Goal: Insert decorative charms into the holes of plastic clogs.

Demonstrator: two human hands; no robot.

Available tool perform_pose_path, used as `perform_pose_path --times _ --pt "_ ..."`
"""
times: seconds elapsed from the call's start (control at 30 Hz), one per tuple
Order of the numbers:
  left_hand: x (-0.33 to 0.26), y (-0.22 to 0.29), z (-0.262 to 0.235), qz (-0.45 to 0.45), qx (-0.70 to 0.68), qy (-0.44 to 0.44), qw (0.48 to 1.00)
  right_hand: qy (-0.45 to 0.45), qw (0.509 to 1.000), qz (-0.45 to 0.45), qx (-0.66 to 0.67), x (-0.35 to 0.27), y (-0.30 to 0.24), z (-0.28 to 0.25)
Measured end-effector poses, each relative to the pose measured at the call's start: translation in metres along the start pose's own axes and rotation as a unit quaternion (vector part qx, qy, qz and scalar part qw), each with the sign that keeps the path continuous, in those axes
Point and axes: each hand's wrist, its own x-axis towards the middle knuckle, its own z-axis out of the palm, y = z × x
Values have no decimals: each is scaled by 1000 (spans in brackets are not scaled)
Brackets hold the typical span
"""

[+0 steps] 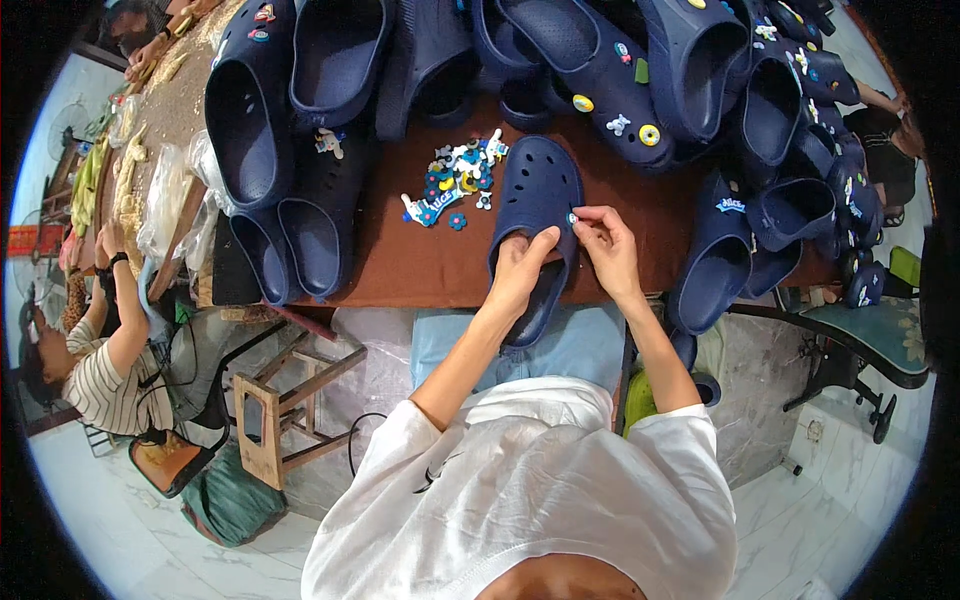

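Note:
A navy blue perforated clog [538, 190] lies on the brown table [420, 265] right in front of me, toe pointing away. My left hand [522, 268] grips it with the fingers inside the opening and the thumb on top. My right hand [604, 240] pinches a small charm [573, 218] against the clog's right side. A heap of small colourful charms [456, 180] sits just left of the clog.
Many more navy clogs [300, 110] crowd the table's far side and right end [780, 200], some with charms on them. A person in a striped shirt [95, 370] sits at left. A wooden stool [285, 400] and a chair [870, 340] stand on the floor.

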Motion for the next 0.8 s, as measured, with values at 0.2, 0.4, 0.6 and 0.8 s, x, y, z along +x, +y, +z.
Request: perform_pose_path --times 0.2,0.4,0.6,0.8 --pt "-8 5 -6 4 -1 3 1000 -4 983 -114 -146 2 -21 0" --pt "-6 -8 -26 -11 -6 -36 999 -10 979 -142 -143 2 -23 3" --pt "-14 -1 -24 -19 -75 -41 996 19 973 -138 -185 -7 -41 13" --pt "-25 6 -1 -30 -39 -2 999 44 954 -197 -221 -13 -29 8"
